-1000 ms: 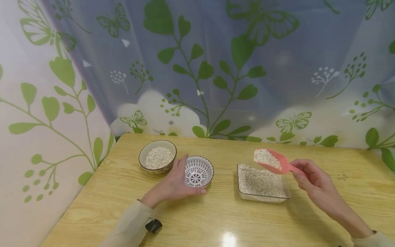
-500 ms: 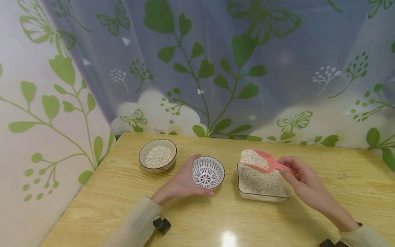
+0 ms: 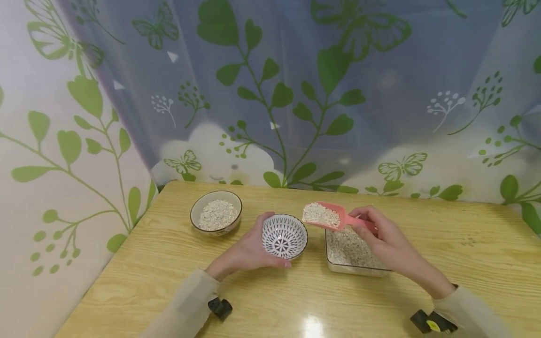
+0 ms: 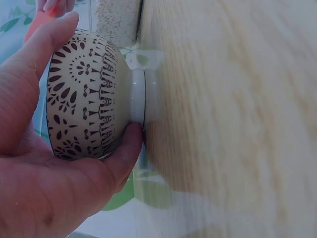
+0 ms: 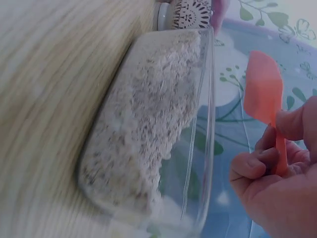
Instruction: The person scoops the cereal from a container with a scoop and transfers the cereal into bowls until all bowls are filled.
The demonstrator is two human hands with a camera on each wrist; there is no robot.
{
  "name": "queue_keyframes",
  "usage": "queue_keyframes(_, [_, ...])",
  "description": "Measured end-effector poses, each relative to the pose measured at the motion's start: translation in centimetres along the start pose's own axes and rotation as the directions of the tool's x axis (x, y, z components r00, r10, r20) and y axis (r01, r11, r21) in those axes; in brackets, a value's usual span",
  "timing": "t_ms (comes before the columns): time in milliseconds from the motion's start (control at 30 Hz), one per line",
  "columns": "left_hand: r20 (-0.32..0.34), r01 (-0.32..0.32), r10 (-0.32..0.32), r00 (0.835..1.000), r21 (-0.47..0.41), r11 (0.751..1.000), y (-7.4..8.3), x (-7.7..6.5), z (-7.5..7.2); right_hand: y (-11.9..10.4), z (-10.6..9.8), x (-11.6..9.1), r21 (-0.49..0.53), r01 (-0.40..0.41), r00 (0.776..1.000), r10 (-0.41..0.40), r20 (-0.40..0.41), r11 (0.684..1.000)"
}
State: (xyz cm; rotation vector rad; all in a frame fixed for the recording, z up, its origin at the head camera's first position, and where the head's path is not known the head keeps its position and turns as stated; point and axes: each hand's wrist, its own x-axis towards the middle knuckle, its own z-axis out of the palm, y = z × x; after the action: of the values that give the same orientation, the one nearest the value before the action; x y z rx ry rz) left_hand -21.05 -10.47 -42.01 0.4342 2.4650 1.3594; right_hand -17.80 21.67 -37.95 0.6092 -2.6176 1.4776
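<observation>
My left hand (image 3: 249, 251) grips a small patterned bowl (image 3: 285, 237), thumb and fingers round its side. Nothing lies inside that bowl in the head view. Up close in the left wrist view, the bowl (image 4: 89, 99) stands with its foot ring at the tabletop. A pink scoop (image 3: 340, 217) heaped with oats (image 3: 320, 214) is held by its handle in my right hand (image 3: 386, 239). The scoop's tip is just right of the bowl's rim, above the left edge of a clear rectangular container (image 3: 359, 269) of oats. My right forearm and hand cover part of that container.
A second bowl (image 3: 217, 195), part-filled with oats, stands at the back left of the wooden table (image 3: 270, 300). Behind the table hangs a cloth (image 3: 380, 103) printed with leaves and butterflies. Black straps sit at both wrists.
My right hand has carried the loaded scoop leftward, from over the container to beside the small bowl. The left hand first shifted the small bowl right, away from the second bowl, then held it nearly still.
</observation>
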Motion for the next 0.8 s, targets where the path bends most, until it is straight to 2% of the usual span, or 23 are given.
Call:
queue_keyframes(133, [0.004, 0.002, -0.002, 1.000, -0.005, 1.000, 0.0, 0.0, -0.1, -0.3, 0.9, 0.9, -0.044, -0.005, 0.999, 0.007, 0.053, 0.999])
queue_keyframes(267, [0.014, -0.003, 0.003, 1.000, -0.010, 1.000, 0.1, 0.0, -0.2, -0.6, 1.9, 1.9, -0.157, 0.072, 0.995, -0.060, 0.076, 0.985])
queue_keyframes(333, [0.017, -0.010, 0.010, 1.000, -0.013, 1.000, 0.1, -0.1, -0.2, -0.9, 2.4, 2.4, -0.233, 0.137, 0.990, -0.123, 0.076, 0.963])
queue_keyframes(433, [0.021, -0.016, 0.017, 1.000, -0.021, 1.000, 0.1, -0.1, -0.3, -1.4, 3.2, 3.0, -0.376, 0.260, 0.966, -0.244, 0.089, 0.890])
queue_keyframes(500, [0.023, -0.017, 0.018, 1.000, -0.019, 1.000, 0.1, -0.1, -0.3, -1.7, 3.7, 3.2, -0.505, 0.351, 0.932, -0.343, 0.113, 0.788])
queue_keyframes(567, [0.030, -0.017, 0.018, 0.999, -0.025, 1.000, 0.1, 0.0, -0.3, -2.1, 4.2, 3.3, -0.621, 0.438, 0.884, -0.435, 0.170, 0.650])
queue_keyframes(667, [0.036, -0.023, 0.024, 0.999, -0.028, 0.999, 0.1, -0.1, -0.3, -2.5, 4.8, 3.5, -0.747, 0.535, 0.790, -0.546, 0.278, 0.395])
queue_keyframes(700, [0.039, -0.026, 0.027, 0.999, -0.034, 0.999, 0.1, -0.1, -0.3, -2.6, 5.0, 3.5, -0.768, 0.555, 0.757, -0.575, 0.309, 0.318])
queue_keyframes(733, [0.042, -0.028, 0.030, 0.999, -0.038, 0.999, 0.1, -0.1, -0.3, -2.6, 5.2, 3.5, -0.782, 0.572, 0.723, -0.604, 0.336, 0.249])
queue_keyframes(800, [0.044, -0.028, 0.029, 0.999, -0.033, 0.999, 0.0, -0.1, -0.3, -2.7, 5.5, 3.5, -0.800, 0.583, 0.662, -0.653, 0.368, 0.141])
